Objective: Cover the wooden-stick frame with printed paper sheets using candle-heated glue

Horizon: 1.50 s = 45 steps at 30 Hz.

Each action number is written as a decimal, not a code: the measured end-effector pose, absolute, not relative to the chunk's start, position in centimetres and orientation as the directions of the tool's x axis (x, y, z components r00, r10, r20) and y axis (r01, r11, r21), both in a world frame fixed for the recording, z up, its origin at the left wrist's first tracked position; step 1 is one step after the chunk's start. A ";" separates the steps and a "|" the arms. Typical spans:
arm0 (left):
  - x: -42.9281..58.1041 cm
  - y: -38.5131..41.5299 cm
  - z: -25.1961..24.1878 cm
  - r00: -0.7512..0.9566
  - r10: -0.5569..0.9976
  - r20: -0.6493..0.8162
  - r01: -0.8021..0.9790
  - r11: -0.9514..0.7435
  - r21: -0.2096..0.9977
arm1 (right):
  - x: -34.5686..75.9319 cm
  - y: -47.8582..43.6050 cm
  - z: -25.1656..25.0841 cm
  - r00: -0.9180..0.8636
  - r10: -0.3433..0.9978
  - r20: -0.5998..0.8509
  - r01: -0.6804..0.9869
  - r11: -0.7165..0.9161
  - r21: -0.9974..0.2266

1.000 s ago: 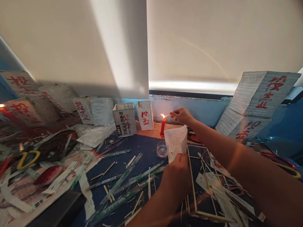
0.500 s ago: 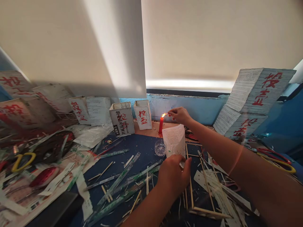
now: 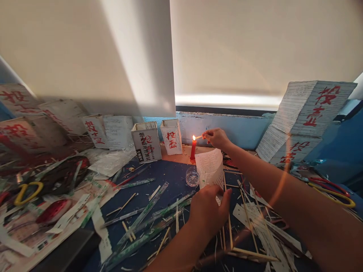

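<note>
A lit red candle [image 3: 193, 150] stands upright at the back of the table, its flame small and upright. My right hand [image 3: 217, 138] pinches a thin pale stick [image 3: 199, 136], whose far end is at or just beside the flame. Lower down, my left hand [image 3: 209, 209] is closed on the bottom of a printed sheet of paper [image 3: 210, 166], which stands up and curves; the fingers are partly hidden behind the hand. Just left of the paper sits a small clear round dish [image 3: 192, 177].
Paper-covered boxes with red characters stand left [image 3: 146, 143] and stacked right [image 3: 300, 113]. Plastic strips [image 3: 150, 206], thin wooden sticks [image 3: 231, 226] and paper scraps litter the dark blue tabletop. Yellow-handled scissors [image 3: 28, 193] lie left, more handles [image 3: 331, 192] right. Blinds hang behind.
My right hand has drawn the stick slightly to the right. The flame that leaned onto the stick's tip now stands upright on the candle. My left hand and the paper have barely moved.
</note>
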<state>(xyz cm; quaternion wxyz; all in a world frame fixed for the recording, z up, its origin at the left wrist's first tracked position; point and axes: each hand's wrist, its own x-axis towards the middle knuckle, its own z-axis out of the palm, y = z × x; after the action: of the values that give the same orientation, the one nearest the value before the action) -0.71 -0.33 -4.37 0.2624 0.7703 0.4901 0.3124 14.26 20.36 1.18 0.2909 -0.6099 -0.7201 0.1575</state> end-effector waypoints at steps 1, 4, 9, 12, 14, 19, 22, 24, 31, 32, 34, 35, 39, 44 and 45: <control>-0.7 -0.4 -4.4 0.326 0.919 0.223 0.591 -0.382 0.710 | 14.3 20.4 1.2 -0.088 0.970 0.226 0.786 0.207 -0.583; -0.7 -0.4 -4.3 0.327 0.919 0.219 0.595 -0.380 0.708 | 14.3 20.3 1.1 -0.091 0.971 0.219 0.782 0.206 -0.588; -0.7 -0.4 -4.4 0.323 0.920 0.220 0.606 -0.380 0.699 | 14.1 20.1 1.2 -0.084 0.974 0.211 0.772 0.198 -0.604; -0.7 -0.3 -4.5 0.322 0.920 0.225 0.613 -0.384 0.691 | 14.0 20.0 1.3 -0.080 0.974 0.211 0.770 0.195 -0.607; -0.7 -0.3 -4.5 0.325 0.917 0.230 0.616 -0.390 0.685 | 14.0 19.9 1.4 -0.077 0.974 0.213 0.771 0.193 -0.606; -0.8 -0.3 -4.3 0.331 0.913 0.238 0.618 -0.401 0.676 | 14.2 19.9 1.4 -0.079 0.973 0.216 0.765 0.198 -0.612; -0.7 -0.3 -4.2 0.335 0.913 0.234 0.616 -0.400 0.678 | 14.2 19.9 1.3 -0.082 0.974 0.212 0.758 0.199 -0.621; -0.7 -0.3 -4.2 0.339 0.911 0.233 0.614 -0.402 0.679 | 14.2 19.9 1.2 -0.082 0.975 0.206 0.753 0.196 -0.628; -0.7 -0.4 -4.1 0.335 0.912 0.235 0.611 -0.400 0.683 | 14.0 19.9 1.2 -0.082 0.975 0.209 0.742 0.199 -0.640; -0.7 -0.4 -4.2 0.332 0.914 0.235 0.613 -0.398 0.682 | 14.0 19.9 1.2 -0.083 0.974 0.210 0.742 0.201 -0.640; -0.7 -0.4 -4.2 0.327 0.916 0.234 0.617 -0.394 0.681 | 13.9 20.0 1.2 -0.084 0.974 0.212 0.742 0.203 -0.639; -0.7 -0.4 -4.2 0.325 0.916 0.234 0.618 -0.393 0.681 | 13.9 20.0 1.2 -0.084 0.974 0.212 0.742 0.203 -0.639; -0.8 -0.4 -4.2 0.328 0.916 0.232 0.620 -0.394 0.678 | 13.7 20.0 1.1 -0.083 0.973 0.216 0.742 0.205 -0.638; -0.7 -0.5 -4.1 0.333 0.916 0.222 0.623 -0.391 0.678 | 13.7 19.9 1.1 -0.081 0.971 0.224 0.739 0.209 -0.640; -0.7 -0.5 -4.1 0.333 0.917 0.221 0.623 -0.390 0.678 | 13.8 19.8 1.1 -0.082 0.971 0.224 0.736 0.211 -0.643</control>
<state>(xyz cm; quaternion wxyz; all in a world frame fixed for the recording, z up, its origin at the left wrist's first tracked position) -0.74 -0.47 -4.07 0.2461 0.7785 0.4944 0.2982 13.77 19.85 1.07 0.3147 -0.6000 -0.7115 0.1864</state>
